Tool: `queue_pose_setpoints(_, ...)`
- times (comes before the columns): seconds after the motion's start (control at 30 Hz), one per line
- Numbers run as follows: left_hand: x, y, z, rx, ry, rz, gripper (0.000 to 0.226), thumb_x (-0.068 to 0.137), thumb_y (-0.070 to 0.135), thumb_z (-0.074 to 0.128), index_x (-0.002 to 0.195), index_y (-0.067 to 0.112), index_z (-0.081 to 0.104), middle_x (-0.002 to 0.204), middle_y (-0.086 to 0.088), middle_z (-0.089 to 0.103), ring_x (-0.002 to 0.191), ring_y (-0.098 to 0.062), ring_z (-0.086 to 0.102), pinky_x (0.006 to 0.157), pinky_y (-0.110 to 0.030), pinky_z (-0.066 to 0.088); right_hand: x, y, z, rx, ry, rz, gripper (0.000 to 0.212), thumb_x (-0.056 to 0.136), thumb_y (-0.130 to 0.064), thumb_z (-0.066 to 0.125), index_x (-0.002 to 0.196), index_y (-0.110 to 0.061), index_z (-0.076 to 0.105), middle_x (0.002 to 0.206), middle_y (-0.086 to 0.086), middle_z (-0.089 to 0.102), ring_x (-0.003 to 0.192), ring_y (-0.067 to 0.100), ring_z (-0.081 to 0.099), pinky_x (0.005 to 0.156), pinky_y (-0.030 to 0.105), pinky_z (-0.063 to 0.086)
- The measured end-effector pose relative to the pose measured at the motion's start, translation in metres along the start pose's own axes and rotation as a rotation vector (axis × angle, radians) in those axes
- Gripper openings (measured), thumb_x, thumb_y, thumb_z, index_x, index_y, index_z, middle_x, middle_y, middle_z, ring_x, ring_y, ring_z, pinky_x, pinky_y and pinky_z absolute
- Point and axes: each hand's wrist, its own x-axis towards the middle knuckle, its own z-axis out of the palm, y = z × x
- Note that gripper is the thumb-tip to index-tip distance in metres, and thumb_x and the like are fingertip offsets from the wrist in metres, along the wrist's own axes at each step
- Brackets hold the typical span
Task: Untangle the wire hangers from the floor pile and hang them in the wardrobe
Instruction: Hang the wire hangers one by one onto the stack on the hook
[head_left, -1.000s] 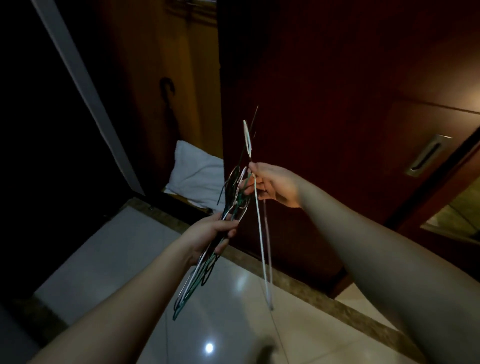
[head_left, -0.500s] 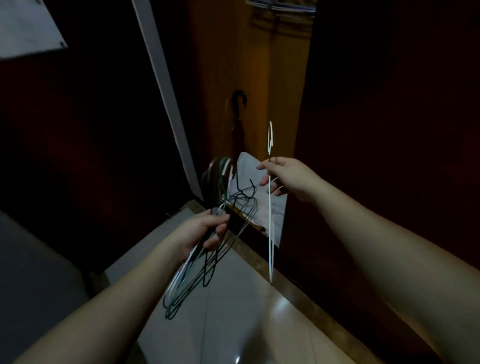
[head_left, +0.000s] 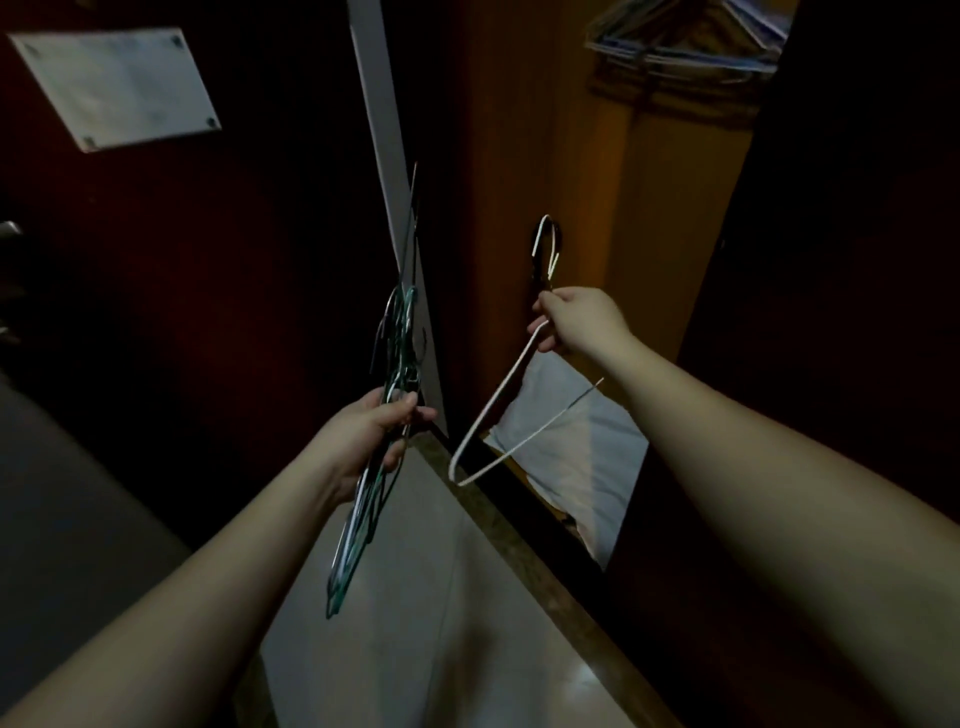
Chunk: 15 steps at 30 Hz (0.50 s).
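Observation:
My left hand (head_left: 371, 434) grips a bundle of green, dark and white wire hangers (head_left: 387, 415), held upright in front of the wardrobe's white door edge. My right hand (head_left: 576, 319) pinches a single white wire hanger (head_left: 511, 384) just below its hook, out to the right and apart from the bundle. Its hook points up and its triangle hangs down to the left over the wardrobe floor. Several hangers (head_left: 685, 41) hang in the open wardrobe at the top right.
A folded white cloth (head_left: 582, 457) lies on the wardrobe floor. A dark hook-shaped handle (head_left: 543, 260) stands inside, behind the white hanger's hook. A dark wardrobe door (head_left: 852, 260) stands at right. A white sign (head_left: 117, 85) is on the dark left wall. Glossy floor tiles (head_left: 405, 613) and a stone threshold (head_left: 524, 551) lie below.
My right hand has carried the white hanger right and away from the bundle, turning it so the triangle faces me. The view has swung up and right, showing hangers inside the wardrobe.

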Motion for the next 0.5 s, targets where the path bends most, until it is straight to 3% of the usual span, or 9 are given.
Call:
queue_pose_setpoints(0.1, 0.016, 0.010, -0.009, -0.042, -0.006, 0.030, 0.038, 0.100, 0.031, 0.051, 0.113, -0.003, 0.063, 0.044, -0.002, 0.046, 0.037, -0.015, 0.029, 0.042, -0.025, 0.027, 0.025, -0.010, 0.014, 0.076, 0.031, 0.039, 0.030, 0.103, -0.029, 0.044, 0.115, -0.009, 0.063, 0.080, -0.002, 0.069, 0.053, 0.010, 0.064, 0.047, 0.017, 0.042)
queue_pose_setpoints(0.2, 0.039, 0.021, -0.026, -0.102, -0.024, 0.053, 0.035, 0.100, 0.031, 0.050, 0.103, 0.000, 0.067, 0.042, -0.004, 0.041, 0.034, -0.013, 0.027, 0.039, -0.022, 0.026, 0.049, -0.018, 0.029, 0.134, 0.072, 0.080, 0.033, 0.103, -0.026, 0.044, 0.122, -0.004, 0.060, 0.080, 0.001, 0.066, 0.055, 0.012, 0.063, 0.035, 0.011, 0.036)
queue_pose_setpoints(0.3, 0.072, 0.034, -0.048, -0.138, -0.069, 0.074, 0.029, 0.099, 0.028, 0.052, 0.089, 0.006, 0.068, 0.047, -0.008, 0.035, 0.032, -0.012, 0.027, 0.037, -0.019, 0.025, 0.078, -0.026, 0.044, 0.133, 0.133, 0.076, 0.034, 0.103, -0.025, 0.044, 0.125, -0.004, 0.059, 0.080, 0.000, 0.065, 0.057, 0.012, 0.062, 0.035, 0.010, 0.035)
queue_pose_setpoints(0.37, 0.097, 0.044, -0.064, -0.138, -0.100, 0.091, 0.028, 0.100, 0.024, 0.052, 0.084, 0.010, 0.071, 0.056, -0.010, 0.042, 0.031, -0.011, 0.029, 0.036, -0.018, 0.027, 0.101, -0.031, 0.055, 0.107, 0.187, 0.064, 0.033, 0.103, -0.027, 0.045, 0.126, -0.007, 0.059, 0.080, -0.003, 0.065, 0.057, 0.010, 0.064, 0.037, 0.011, 0.037)
queue_pose_setpoints(0.5, 0.150, 0.073, -0.096, -0.038, -0.139, 0.123, 0.021, 0.100, 0.021, 0.053, 0.103, 0.002, 0.060, 0.074, -0.003, 0.071, 0.033, -0.008, 0.033, 0.036, -0.018, 0.028, 0.147, -0.047, 0.074, 0.103, 0.323, 0.096, 0.032, 0.102, -0.028, 0.048, 0.126, -0.010, 0.060, 0.095, 0.002, 0.069, 0.059, 0.008, 0.066, 0.044, 0.013, 0.046)
